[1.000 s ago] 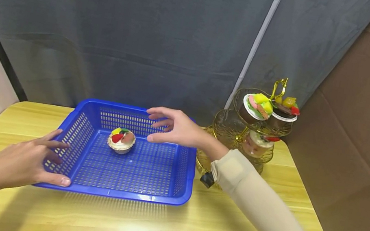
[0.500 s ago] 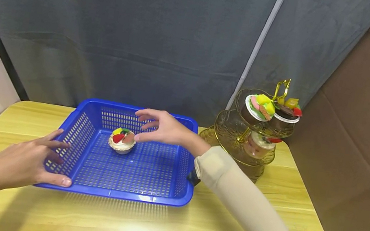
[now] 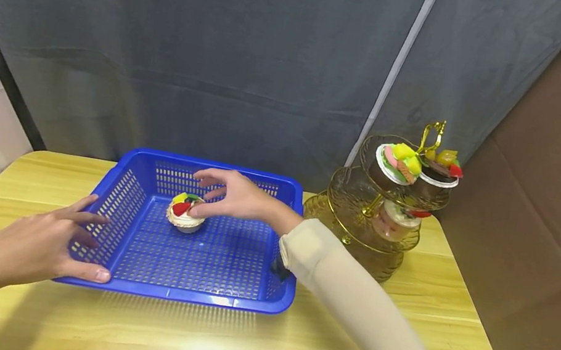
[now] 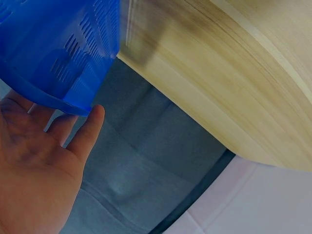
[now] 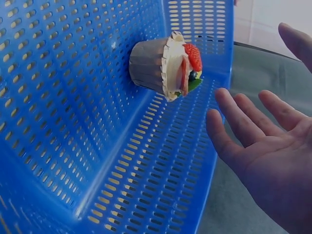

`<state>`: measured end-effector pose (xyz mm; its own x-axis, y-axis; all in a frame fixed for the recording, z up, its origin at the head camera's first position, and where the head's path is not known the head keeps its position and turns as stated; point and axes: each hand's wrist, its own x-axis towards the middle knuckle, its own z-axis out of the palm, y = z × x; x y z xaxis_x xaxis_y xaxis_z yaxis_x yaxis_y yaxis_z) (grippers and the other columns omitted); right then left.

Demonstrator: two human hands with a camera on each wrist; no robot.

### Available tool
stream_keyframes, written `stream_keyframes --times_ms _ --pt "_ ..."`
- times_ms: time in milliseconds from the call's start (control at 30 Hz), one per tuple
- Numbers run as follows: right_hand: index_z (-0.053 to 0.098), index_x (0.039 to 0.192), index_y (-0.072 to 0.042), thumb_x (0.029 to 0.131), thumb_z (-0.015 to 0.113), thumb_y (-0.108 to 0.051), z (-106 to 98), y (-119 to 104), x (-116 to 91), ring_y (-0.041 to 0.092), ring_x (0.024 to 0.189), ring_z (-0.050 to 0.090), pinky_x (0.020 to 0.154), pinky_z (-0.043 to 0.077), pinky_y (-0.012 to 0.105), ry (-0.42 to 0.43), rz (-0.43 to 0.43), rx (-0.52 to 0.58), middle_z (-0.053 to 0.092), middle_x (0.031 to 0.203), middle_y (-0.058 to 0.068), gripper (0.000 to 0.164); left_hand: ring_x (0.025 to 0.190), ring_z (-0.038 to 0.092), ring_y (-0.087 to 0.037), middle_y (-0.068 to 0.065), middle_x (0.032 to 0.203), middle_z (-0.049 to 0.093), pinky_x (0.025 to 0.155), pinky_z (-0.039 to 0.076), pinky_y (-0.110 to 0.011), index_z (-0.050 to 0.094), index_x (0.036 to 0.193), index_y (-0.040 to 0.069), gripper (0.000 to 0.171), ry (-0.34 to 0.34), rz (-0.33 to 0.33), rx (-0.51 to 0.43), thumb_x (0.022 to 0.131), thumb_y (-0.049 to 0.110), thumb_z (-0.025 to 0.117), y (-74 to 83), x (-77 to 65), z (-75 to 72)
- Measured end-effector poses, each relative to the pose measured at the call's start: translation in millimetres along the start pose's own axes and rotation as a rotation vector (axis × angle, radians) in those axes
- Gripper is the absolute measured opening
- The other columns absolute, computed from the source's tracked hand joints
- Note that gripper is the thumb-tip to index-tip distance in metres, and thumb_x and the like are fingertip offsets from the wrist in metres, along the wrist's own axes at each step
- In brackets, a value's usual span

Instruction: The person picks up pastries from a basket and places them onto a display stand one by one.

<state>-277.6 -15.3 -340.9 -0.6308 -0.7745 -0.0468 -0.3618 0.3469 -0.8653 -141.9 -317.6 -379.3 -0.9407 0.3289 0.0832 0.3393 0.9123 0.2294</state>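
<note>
A blue plastic basket (image 3: 213, 299) with slotted walls stands on the wooden table. Inside it, towards the left, sits a cupcake (image 3: 186, 221) with white cream and fruit on top, in a pale wrapper (image 5: 146, 66). My left hand (image 3: 45, 243) holds the basket's left side, thumb on the front rim and fingers over the left rim. Just above and right of the cupcake is my right hand (image 3: 234, 197), thumb and fingers spread apart. In the right wrist view the palm faces the cupcake's fruit topping, with a gap between them.
A gold-trimmed tiered glass stand (image 3: 363, 215) stands at the right. Two dark-cup cakes, one a fruit-topped cupcake (image 3: 398, 163), sit on its top tier, and a pink-and-cream dessert cup (image 3: 396, 220) below. A grey curtain (image 3: 196, 47) hangs behind the table (image 3: 204, 349).
My right hand has moved left and slightly down over the basket, towards the cupcake, its thumb now overlapping the topping in the head view. The left hand keeps its place on the basket.
</note>
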Motion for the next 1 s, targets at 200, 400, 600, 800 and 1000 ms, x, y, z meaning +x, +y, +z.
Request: stream_keyframes --times_ms 200,400,600,800,1000 --pt "0.047 0.146 -0.005 0.083 0.080 -0.015 4 3 6 0.033 0.124 0.059 0.088 0.052 0.023 -0.004 0.016 0.000 0.050 0.145 0.020 0.071 0.129 0.043 -0.055 -0.021 0.122 0.067 0.073 0.049 -0.067 0.072 0.115 -0.001 0.083 -0.004 -0.004 0.005 0.067 0.066 0.080 -0.3 0.2 -0.6" --pt "0.045 0.147 -0.001 0.083 0.079 -0.014 9 12 12 0.033 0.127 0.057 0.096 0.049 0.025 -0.014 0.007 -0.044 0.048 0.147 0.021 0.074 0.130 0.041 -0.054 -0.023 0.126 0.064 0.073 0.049 -0.068 0.074 0.110 0.002 0.078 -0.012 -0.010 0.007 0.067 0.067 0.080 -0.4 0.1 -0.8" --pt "0.042 0.149 -0.002 0.082 0.081 -0.015 14 21 17 0.030 0.135 0.049 0.106 0.043 0.032 -0.004 0.019 -0.087 0.044 0.152 0.014 0.079 0.131 0.041 -0.054 -0.023 0.124 0.065 0.074 0.048 -0.069 0.075 0.109 0.002 0.078 -0.012 -0.007 0.009 0.067 0.067 0.079 -0.6 0.1 -0.2" --pt "0.041 0.150 -0.003 0.078 0.083 -0.016 19 27 20 0.028 0.133 0.051 0.107 0.042 0.034 -0.010 0.037 -0.104 0.045 0.152 0.012 0.084 0.131 0.040 -0.055 -0.013 0.110 0.073 0.077 0.047 -0.070 0.068 0.121 -0.003 0.089 -0.018 -0.014 0.000 0.067 0.067 0.080 -0.9 -0.1 0.1" --pt "0.044 0.149 -0.005 0.076 0.086 -0.021 22 30 24 0.020 0.134 0.050 0.107 0.038 0.023 0.000 0.035 -0.190 0.050 0.149 0.006 0.086 0.131 0.040 -0.054 -0.014 0.113 0.072 0.075 0.049 -0.068 0.070 0.118 -0.002 0.086 -0.018 -0.010 0.003 0.067 0.067 0.080 -0.5 0.5 -0.5"
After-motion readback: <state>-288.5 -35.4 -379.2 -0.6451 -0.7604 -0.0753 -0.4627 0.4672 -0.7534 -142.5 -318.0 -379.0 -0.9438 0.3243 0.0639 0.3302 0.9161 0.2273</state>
